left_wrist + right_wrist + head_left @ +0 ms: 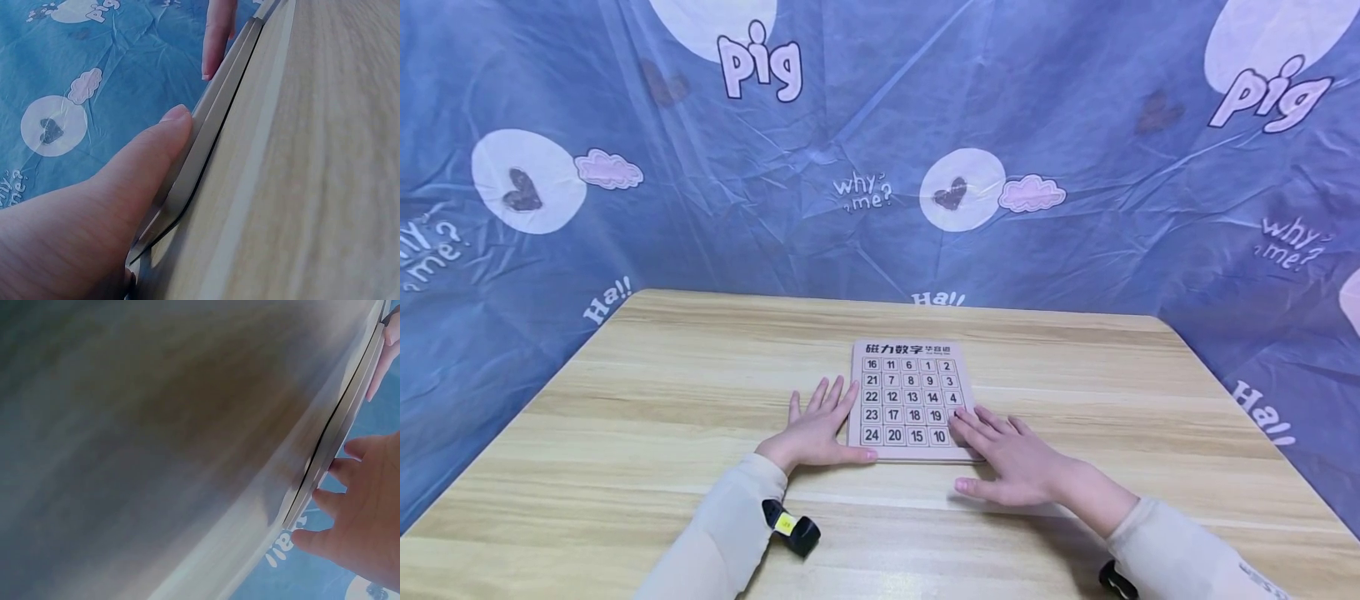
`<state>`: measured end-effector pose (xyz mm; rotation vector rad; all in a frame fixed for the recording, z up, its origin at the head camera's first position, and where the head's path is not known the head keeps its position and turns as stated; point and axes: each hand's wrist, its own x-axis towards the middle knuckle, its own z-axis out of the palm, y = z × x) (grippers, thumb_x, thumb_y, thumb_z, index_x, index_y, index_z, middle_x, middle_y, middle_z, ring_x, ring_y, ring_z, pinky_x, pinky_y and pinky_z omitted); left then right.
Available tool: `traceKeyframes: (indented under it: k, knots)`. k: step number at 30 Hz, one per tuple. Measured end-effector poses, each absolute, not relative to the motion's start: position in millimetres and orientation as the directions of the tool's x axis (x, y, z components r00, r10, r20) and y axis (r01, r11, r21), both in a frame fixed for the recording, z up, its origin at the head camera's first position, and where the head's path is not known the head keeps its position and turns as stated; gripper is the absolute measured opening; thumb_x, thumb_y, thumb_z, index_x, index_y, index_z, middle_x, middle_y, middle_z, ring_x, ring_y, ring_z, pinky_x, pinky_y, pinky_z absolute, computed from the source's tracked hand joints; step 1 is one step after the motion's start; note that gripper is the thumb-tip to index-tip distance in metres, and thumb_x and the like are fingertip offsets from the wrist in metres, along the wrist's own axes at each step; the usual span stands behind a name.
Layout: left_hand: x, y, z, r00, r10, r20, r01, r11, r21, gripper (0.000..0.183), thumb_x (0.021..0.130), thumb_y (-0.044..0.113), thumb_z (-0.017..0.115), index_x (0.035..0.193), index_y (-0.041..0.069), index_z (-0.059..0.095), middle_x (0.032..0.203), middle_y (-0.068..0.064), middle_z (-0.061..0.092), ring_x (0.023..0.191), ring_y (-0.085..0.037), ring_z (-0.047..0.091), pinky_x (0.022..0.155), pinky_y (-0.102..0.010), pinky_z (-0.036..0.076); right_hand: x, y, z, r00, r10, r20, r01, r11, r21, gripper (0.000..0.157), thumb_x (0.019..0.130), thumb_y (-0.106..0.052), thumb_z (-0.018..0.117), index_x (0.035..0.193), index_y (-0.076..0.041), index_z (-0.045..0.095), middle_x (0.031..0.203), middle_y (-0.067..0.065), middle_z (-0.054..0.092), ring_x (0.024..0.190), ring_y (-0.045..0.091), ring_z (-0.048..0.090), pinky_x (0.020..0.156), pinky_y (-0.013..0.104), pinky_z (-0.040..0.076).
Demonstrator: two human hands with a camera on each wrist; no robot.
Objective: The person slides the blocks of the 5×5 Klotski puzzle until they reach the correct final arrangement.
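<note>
A flat, pale number sliding puzzle (917, 454) lies on the table, its square tiles set in rows under a dark printed title. My left hand (816, 429) is spread at its left side, fingers along the edge and thumb on the lower left corner. The left wrist view shows that thumb (169, 131) against the puzzle's side. Over the right edge reaches my right hand (1018, 462), fingertips touching the right column just below tile 4 and hiding most of a tile there. Its thumb extends off the near side. Beside tile 10, the bottom right spot is partly covered by the hand.
The wood-grain table (662, 400) extends around the puzzle on all sides. Behind it hangs a blue printed cloth (865, 100), which also closes off the left and right. A black wrist camera (793, 529) is strapped to the left sleeve, another (1117, 579) to the right.
</note>
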<state>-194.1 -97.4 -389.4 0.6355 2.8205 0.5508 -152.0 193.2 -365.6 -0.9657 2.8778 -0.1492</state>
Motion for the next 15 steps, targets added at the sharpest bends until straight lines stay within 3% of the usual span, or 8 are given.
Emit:
traceKeyframes:
  k: [7, 15]
  knots:
    - [-194, -98, -390, -0.89, 0.445, -0.1, 0.375, 0.839, 0.395, 0.105, 0.062, 0.074, 0.048, 0.14, 0.017, 0.005, 0.143, -0.01, 0.0, 0.127, -0.027, -0.008, 0.092, -0.055, -0.013, -155, 181, -360, -0.784, -0.62, -0.042, -0.609, 0.78, -0.143, 0.079, 0.08, -0.06, 0.041, 0.138, -0.01, 0.021, 0.14, 0.008, 0.022, 0.125, 0.031, 0.016, 0.094, 0.058, 0.014]
    - [-194, -97, -390, -0.889, 0.448, -0.096, 0.382, 0.84, 0.385, 0.103, 0.065, 0.074, 0.045, 0.14, 0.017, 0.005, 0.143, -0.01, 0.0, 0.127, -0.027, -0.007, 0.093, -0.055, -0.012, -158, 140, -354, -0.702, -0.711, -0.052, -0.7, 0.701, -0.138, 0.078, 0.082, -0.06, 0.037, 0.138, -0.009, 0.018, 0.141, 0.007, 0.018, 0.127, 0.029, 0.013, 0.095, 0.057, 0.011]
